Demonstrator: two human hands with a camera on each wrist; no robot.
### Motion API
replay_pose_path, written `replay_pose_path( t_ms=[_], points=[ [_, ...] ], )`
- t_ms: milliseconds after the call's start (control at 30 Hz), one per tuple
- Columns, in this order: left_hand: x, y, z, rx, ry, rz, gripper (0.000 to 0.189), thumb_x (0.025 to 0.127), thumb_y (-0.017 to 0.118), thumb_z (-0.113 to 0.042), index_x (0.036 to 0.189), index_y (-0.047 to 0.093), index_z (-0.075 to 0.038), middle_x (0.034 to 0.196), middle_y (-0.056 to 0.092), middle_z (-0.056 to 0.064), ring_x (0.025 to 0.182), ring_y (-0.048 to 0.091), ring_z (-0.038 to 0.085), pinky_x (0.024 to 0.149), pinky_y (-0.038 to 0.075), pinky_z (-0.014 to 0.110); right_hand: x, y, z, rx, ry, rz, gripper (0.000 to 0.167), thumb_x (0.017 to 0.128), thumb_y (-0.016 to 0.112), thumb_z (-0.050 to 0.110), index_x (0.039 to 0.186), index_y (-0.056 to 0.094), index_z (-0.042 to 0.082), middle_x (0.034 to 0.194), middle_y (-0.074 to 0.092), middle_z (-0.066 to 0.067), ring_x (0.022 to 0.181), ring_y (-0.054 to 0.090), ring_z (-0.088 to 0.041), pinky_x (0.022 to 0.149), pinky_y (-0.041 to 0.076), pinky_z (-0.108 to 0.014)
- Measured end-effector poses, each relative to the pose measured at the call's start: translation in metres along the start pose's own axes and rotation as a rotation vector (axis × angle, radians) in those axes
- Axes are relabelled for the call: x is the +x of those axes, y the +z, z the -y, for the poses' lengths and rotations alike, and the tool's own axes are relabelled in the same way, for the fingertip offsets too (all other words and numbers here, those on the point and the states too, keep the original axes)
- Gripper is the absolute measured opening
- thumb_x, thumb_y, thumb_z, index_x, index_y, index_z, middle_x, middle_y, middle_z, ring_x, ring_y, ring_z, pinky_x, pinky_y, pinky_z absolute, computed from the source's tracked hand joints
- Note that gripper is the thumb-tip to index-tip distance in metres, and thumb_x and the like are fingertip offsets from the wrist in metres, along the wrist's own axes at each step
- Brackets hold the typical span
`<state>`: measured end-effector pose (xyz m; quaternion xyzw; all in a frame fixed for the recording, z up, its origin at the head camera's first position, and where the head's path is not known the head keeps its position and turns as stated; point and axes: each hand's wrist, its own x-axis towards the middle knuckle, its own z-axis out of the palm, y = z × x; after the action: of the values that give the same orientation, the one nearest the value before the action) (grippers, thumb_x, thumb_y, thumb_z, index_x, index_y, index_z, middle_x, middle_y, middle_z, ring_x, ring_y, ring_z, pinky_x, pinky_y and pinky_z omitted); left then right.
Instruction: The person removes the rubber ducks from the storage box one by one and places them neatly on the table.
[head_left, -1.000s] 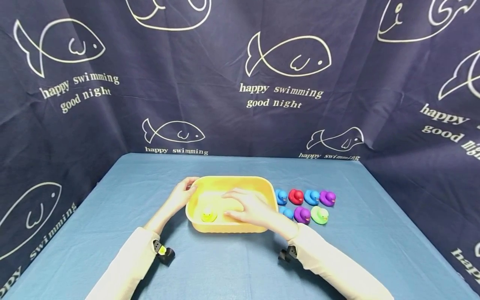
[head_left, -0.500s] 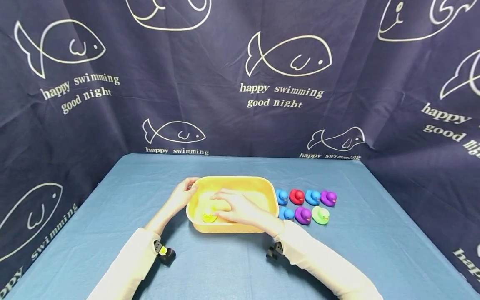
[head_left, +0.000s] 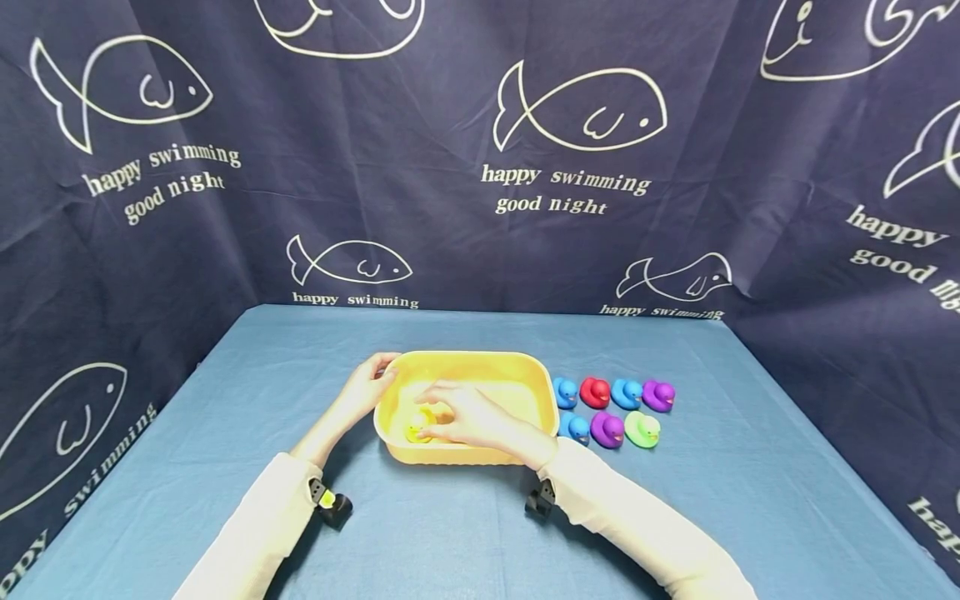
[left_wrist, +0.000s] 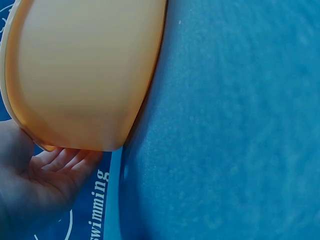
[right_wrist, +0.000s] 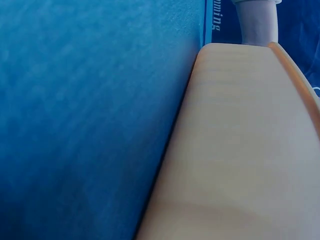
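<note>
A yellow plastic basin [head_left: 468,455] stands on the blue-covered table. My left hand [head_left: 363,388] grips its left end, with the thumb at the rim and the fingers along the outer wall; the left wrist view shows this hand [left_wrist: 47,172] against the basin's end [left_wrist: 85,75]. Inside, near the left front corner, sits a yellow rubber duck [head_left: 417,430]. My right hand [head_left: 476,415] reaches over the front rim and pinches this duck between thumb and fingers. The basin's wall [right_wrist: 240,145] hides the right hand in the right wrist view.
To the right of the basin, several rubber ducks stand in two rows, among them a red duck [head_left: 595,392], a purple duck [head_left: 658,396] and a green duck [head_left: 642,429]. A dark fish-print curtain [head_left: 450,183] hangs behind and beside the table [head_left: 450,533].
My right hand has moved left inside the basin to the yellow duck, and its thumb and fingers have closed on it. The left hand has stayed on the rim.
</note>
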<state>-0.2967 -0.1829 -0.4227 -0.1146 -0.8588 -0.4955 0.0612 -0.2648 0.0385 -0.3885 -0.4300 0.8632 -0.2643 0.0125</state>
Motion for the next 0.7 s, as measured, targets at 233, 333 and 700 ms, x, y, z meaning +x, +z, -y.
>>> replay_pose_path(
  t_ms=[233,333,700],
  points=[
    [0.0008,-0.0002,-0.0057,0.001,-0.037,0.008,0.035,0.095,0.049,-0.009,0.127,0.051,0.005,0.123,0.056,0.025,0.108,0.057,0.035,0.090,0.048,0.042,0.0005,0.0020,-0.0016,-0.061,-0.069,-0.019,0.038,0.080,0.074,0.031,0.111,0.068,0.011,0.112,0.065,-0.001,0.103,0.058,-0.013,0.093,0.046,-0.024],
    [0.0006,-0.0003,-0.0065,-0.006,-0.047,0.006,0.035,0.095,0.049,-0.010,0.127,0.050,0.005,0.123,0.056,0.025,0.107,0.058,0.034,0.089,0.048,0.041,0.0004,0.0024,-0.0017,-0.046,-0.074,-0.020,0.032,0.080,0.074,0.030,0.107,0.068,0.012,0.106,0.066,0.000,0.097,0.058,-0.013,0.089,0.047,-0.022],
    [0.0002,0.0002,-0.0037,0.020,-0.047,-0.009,0.033,0.096,0.049,-0.009,0.125,0.052,0.005,0.122,0.057,0.025,0.107,0.058,0.034,0.090,0.048,0.040,0.0000,0.0034,-0.0009,0.033,0.047,0.019,0.024,0.085,0.069,0.024,0.106,0.067,0.013,0.099,0.066,0.003,0.088,0.058,-0.015,0.082,0.048,-0.020]
  ],
)
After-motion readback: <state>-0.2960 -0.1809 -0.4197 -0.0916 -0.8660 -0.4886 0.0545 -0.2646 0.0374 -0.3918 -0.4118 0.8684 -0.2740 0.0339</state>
